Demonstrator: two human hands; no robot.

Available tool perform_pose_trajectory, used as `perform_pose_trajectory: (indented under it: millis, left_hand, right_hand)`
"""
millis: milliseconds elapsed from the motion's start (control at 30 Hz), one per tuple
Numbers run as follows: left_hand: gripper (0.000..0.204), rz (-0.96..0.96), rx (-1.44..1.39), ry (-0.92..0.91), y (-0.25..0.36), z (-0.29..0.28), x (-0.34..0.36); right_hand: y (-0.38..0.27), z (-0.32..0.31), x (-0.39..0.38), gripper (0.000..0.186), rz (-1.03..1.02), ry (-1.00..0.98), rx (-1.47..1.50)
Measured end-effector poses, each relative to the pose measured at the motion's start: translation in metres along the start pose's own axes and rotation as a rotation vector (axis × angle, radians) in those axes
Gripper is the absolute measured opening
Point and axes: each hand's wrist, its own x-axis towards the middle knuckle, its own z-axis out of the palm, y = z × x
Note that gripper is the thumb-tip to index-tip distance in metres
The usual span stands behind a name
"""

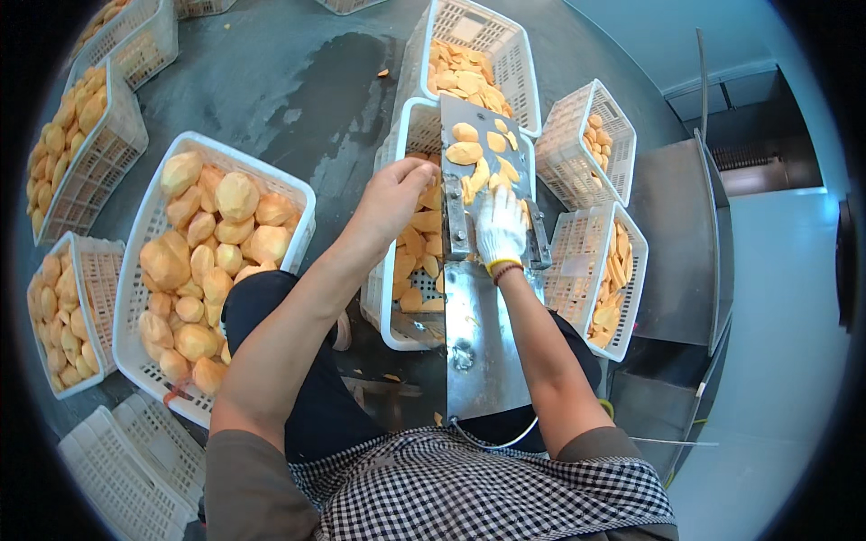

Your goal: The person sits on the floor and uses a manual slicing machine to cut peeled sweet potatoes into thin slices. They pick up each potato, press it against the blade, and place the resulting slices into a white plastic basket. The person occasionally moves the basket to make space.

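My right hand [502, 227], in a white knit glove with a yellow cuff, lies flat on a long metal slicing board [487, 329], fingers stretched away from me. Whether a piece is under its palm is hidden. Just beyond its fingertips, thin yellow-orange slices [465, 151] of a peeled root vegetable rest on the board. My bare left hand [395, 200] is at the board's left edge, above a white crate [397, 326] holding more slices. Its fingers are curled together, and what they hold, if anything, cannot be seen. Metal blocks with bolts [457, 227] flank the gloved hand.
To my left, a white crate [307, 221] is full of whole peeled roots [216, 261]. More root-filled crates [126, 144] stand beyond it. Crates of slices [523, 68] are ahead and to the right, beside a steel cabinet [672, 243]. Wet patches mark the grey floor [334, 90].
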Motion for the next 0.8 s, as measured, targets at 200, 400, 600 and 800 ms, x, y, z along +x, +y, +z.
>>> perform_pose_trajectory:
  millis: [200,400,600,800]
  left_hand:
    - [0.030,0.009,-0.037,-0.015,-0.011,-0.004,0.005]
    - [0.031,-0.008,-0.044,-0.022,-0.010,-0.008,0.011]
    - [0.032,-0.059,-0.087,-0.042,0.010,-0.014,-0.016]
    - [0.031,-0.129,-0.138,-0.034,0.005,-0.008,-0.007]
  right_hand:
    - [0.000,0.008,0.025,0.055,0.159,-0.095,0.143]
    - [0.003,0.026,0.069,0.075,0.248,-0.054,0.340]
    - [-0.018,-0.020,0.034,0.085,0.153,-0.339,0.119]
    - [-0.022,0.074,0.166,0.075,0.238,-0.169,0.189]
